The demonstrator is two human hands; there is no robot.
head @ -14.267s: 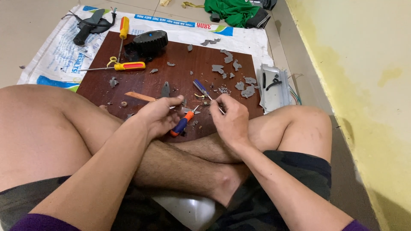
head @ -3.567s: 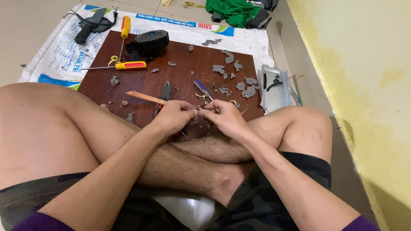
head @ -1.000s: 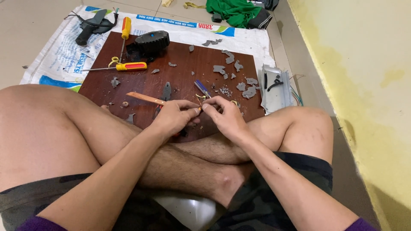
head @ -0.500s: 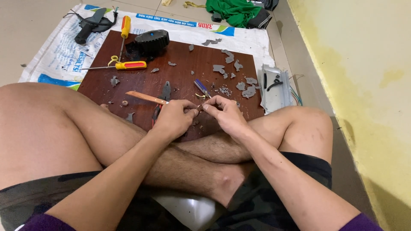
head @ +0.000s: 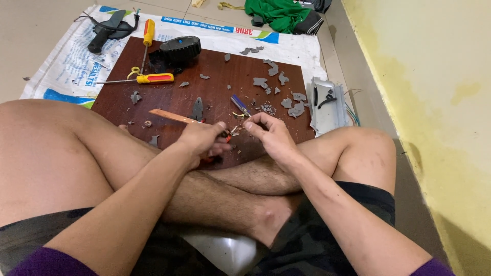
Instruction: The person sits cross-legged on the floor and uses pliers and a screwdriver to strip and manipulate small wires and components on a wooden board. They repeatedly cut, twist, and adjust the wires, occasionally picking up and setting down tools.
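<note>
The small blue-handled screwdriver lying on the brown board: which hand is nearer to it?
Right. The right hand sits just below the small blue-handled screwdriver, fingertips almost beneath its tip. The left hand lies lower and further left, gripping a red-handled tool.

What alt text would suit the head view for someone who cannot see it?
A person sits cross-legged on the floor; the left hand holds a small red-handled tool, its tip meeting a tiny part pinched in the right hand. Beyond lies a brown board strewn with grey scraps and a yellow-handled screwdriver.

left hand [head: 204, 140] perhaps closer, blue screwdriver [head: 239, 105] lying
</note>
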